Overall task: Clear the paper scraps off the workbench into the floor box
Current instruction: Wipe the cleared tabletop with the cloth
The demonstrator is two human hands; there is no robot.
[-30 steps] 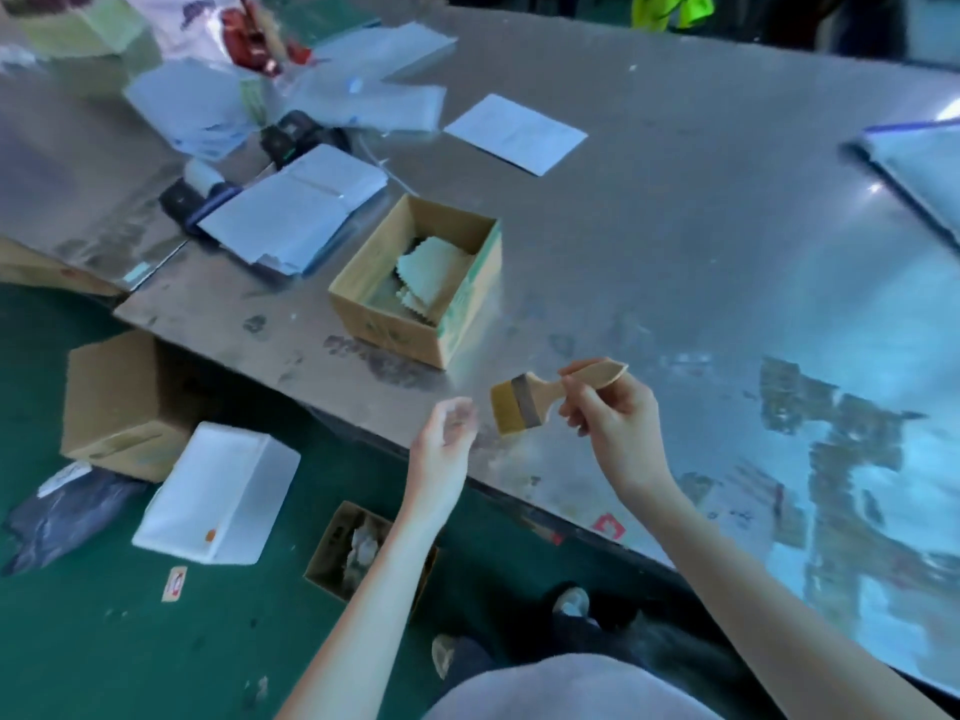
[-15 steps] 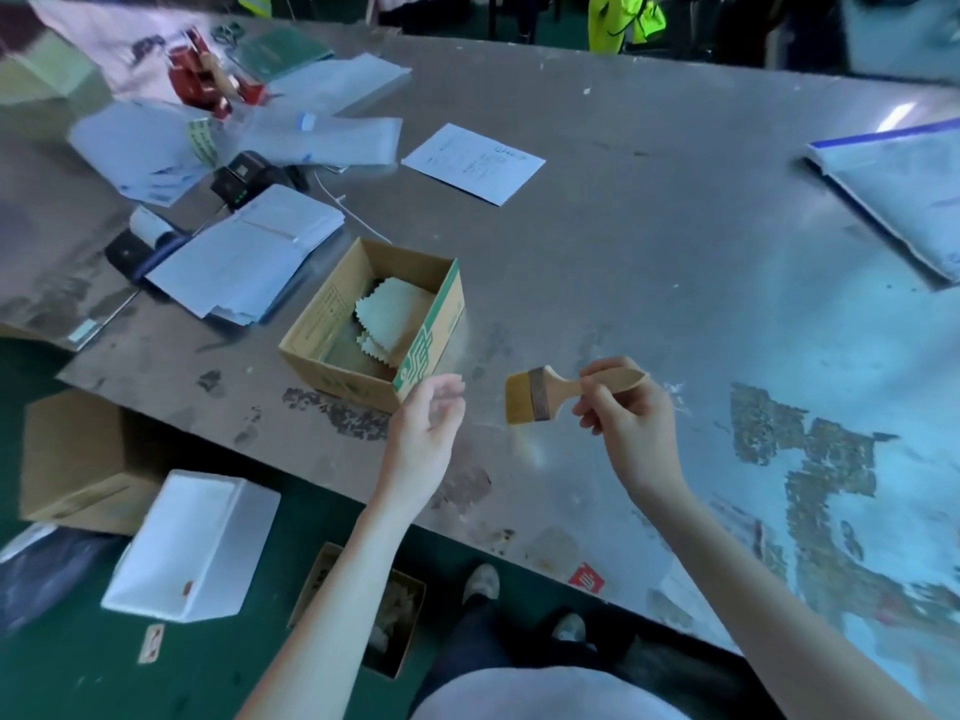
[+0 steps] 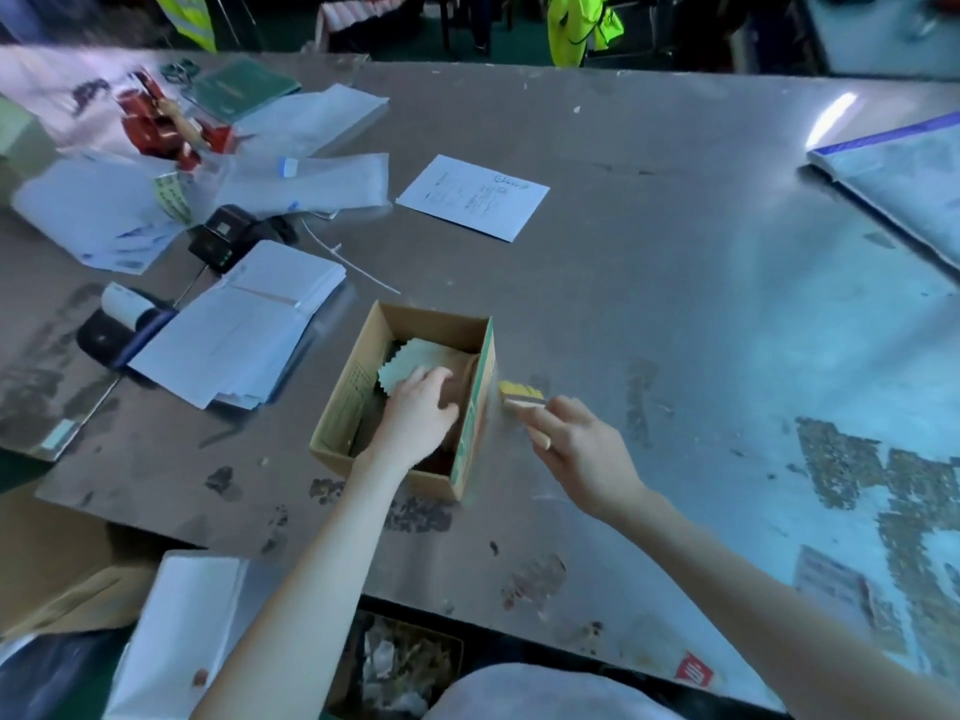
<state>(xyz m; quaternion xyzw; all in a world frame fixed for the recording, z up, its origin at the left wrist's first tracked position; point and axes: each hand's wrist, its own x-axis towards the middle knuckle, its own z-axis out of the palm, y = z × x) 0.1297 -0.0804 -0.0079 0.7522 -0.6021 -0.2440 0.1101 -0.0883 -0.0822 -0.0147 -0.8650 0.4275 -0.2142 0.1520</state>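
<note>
An open cardboard box (image 3: 343, 407) stands on the grey workbench (image 3: 649, 314) and holds pale green zigzag-edged paper pieces (image 3: 410, 361). My left hand (image 3: 421, 418) reaches down inside this box, fingers spread over its contents; whether it grips anything I cannot tell. My right hand (image 3: 582, 449) holds a small wooden paintbrush (image 3: 522, 394) just right of the box, bristles pointing at the box wall. On the floor under the bench edge sits a brown box (image 3: 400, 667) filled with crumpled paper scraps.
White paper stacks (image 3: 239, 324), a single sheet (image 3: 472, 197), black label printers (image 3: 223, 236), a red tape dispenser (image 3: 156, 122) and a green book (image 3: 239, 88) crowd the left of the bench. A white foam box (image 3: 176, 631) and a cardboard carton (image 3: 57, 563) stand on the floor.
My left hand moved from in front of the bench edge into the cardboard box. My right hand lowered the brush beside the box's right wall. The view shifted toward the bench.
</note>
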